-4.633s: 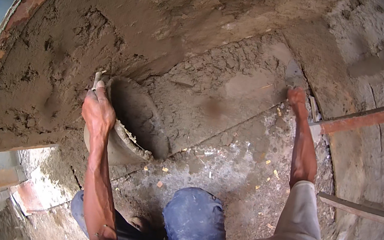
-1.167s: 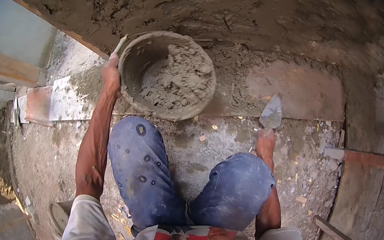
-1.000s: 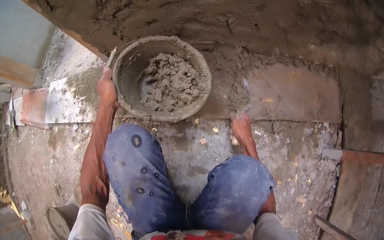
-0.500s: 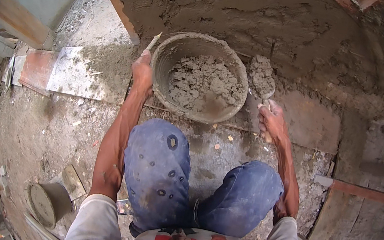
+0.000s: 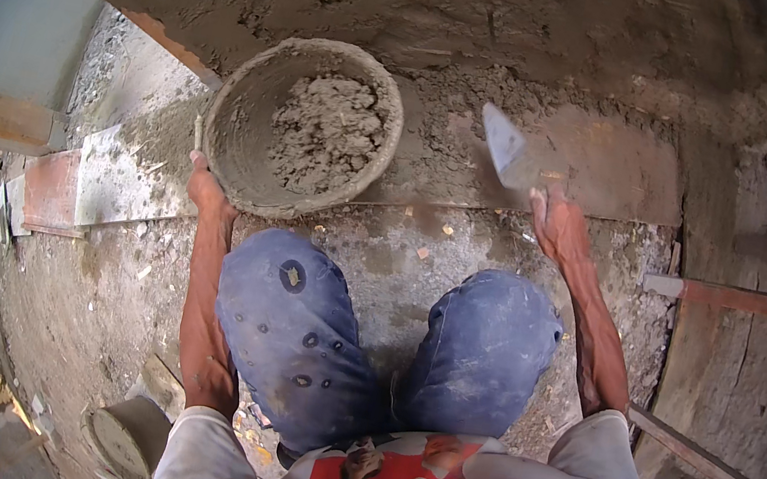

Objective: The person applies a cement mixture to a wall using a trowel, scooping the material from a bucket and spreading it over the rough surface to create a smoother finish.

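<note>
My left hand [image 5: 209, 187] is closed at the left side of a round, mortar-caked bucket [image 5: 230, 175]. A thin pale strip [image 5: 199, 131] rises from that hand along the rim; whether it is the bucket's handle I cannot tell. Grey, crumbly mortar [image 5: 329, 127] lies inside, heaped toward the right wall of the bucket. To the right, my right hand [image 5: 559, 226] grips a trowel [image 5: 506, 146], slightly blurred. Its blade is tilted, points toward the wall and carries no heap of mortar. The trowel's handle is mostly hidden by the fingers.
A wet plastered wall [image 5: 422, 8] rises beyond the bucket. Boards [image 5: 610, 161] spattered with mortar line its foot. A smaller bucket [image 5: 129, 441] stands at lower left, and a reddish bar [image 5: 753, 304] juts in at right. Rubble bits litter the floor around my knees.
The bucket has shifted left together with my left hand. The mortar heap on the trowel is gone, and the blade has swung to point up and left. My view has turned slightly.
</note>
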